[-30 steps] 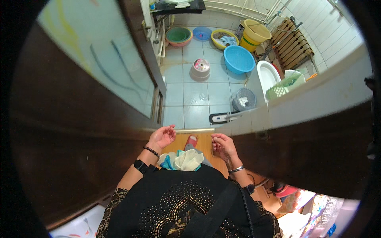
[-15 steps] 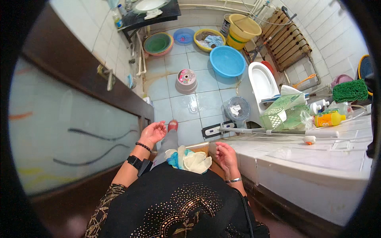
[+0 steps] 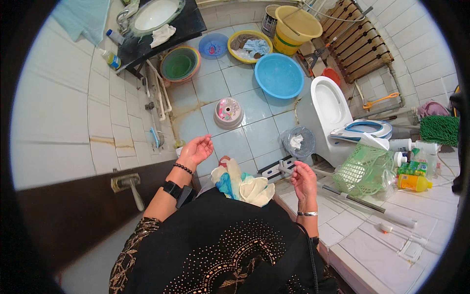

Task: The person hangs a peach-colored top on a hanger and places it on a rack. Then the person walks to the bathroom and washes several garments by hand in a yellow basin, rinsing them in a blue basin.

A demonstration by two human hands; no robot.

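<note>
Light is bright, fairly even and cool white, with only soft, faint shadows. Ahead of the hands [image 3: 305, 182], the floor tiles [image 3: 209, 88] carry a pale, glossy sheen. Far left of them, the wall tiles [image 3: 58, 117] look almost washed out, while the door [image 3: 73, 215], nearer the wearer, sinks into deep brown. The hands look reasonably sharp; toward the rim, straight edges bow and black swallows the corners.

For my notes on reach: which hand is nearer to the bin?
Right. The right hand is just below the bin in the picture; the left hand is well to its left.
</note>
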